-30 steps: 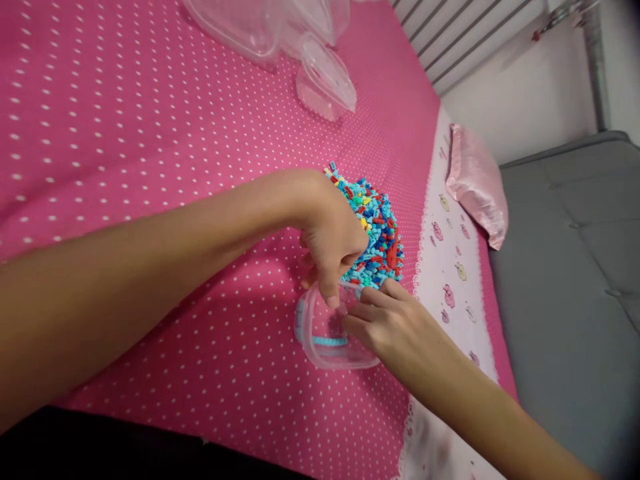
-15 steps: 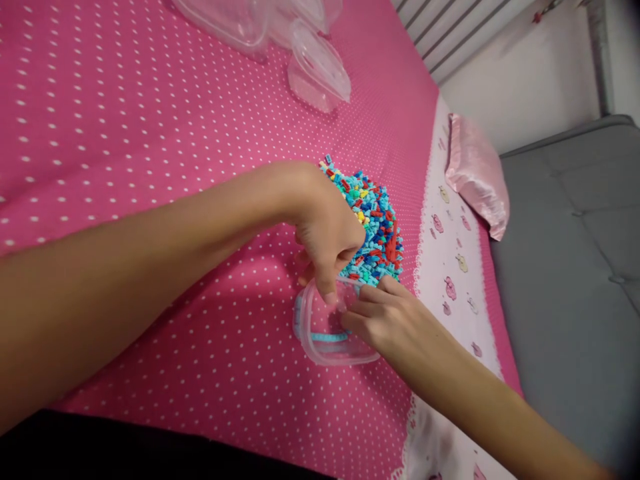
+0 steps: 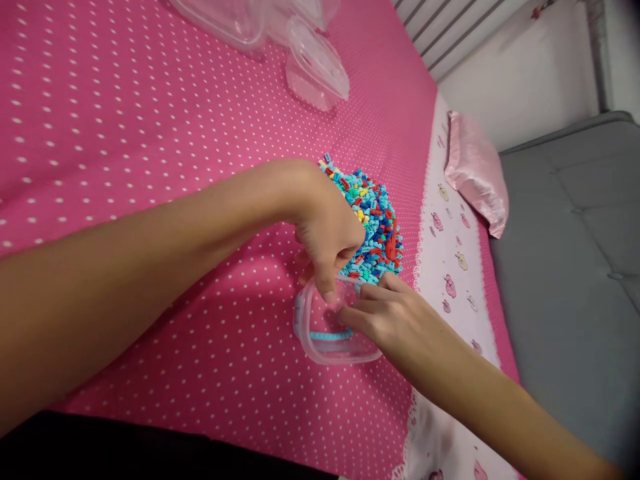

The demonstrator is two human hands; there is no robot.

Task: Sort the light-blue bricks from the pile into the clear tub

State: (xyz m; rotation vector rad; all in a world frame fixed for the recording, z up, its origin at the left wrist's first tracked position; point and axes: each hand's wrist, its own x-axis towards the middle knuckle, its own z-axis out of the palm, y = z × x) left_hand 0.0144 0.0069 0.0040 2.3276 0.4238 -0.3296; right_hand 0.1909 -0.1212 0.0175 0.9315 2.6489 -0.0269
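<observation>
A clear plastic container (image 3: 334,357) rests on the bed in front of me. Along its inside lies a light blue strip (image 3: 330,336) that looks like small toy bricks in a row. My left hand (image 3: 333,230) is curled at the far rim, thumb over the edge and the other fingers partly hidden outside. My right hand (image 3: 385,310) reaches over the right side, its fingers bunched inside near the strip's end; whatever the fingertips pinch is too small to make out. Just beyond the container sits a pile of small toy bricks (image 3: 377,213), mostly blue, with red, yellow and green.
Several clear plastic containers stand farther back, the nearest being a small one (image 3: 320,70). A pink dotted sheet (image 3: 150,127) covers the bed. A pink satin pillow (image 3: 475,173) lies at the right, beside a grey padded headboard (image 3: 565,253).
My right fingers have shifted slightly inside the container, and more of the light blue strip's right end shows. My left hand stays in place at the rim.
</observation>
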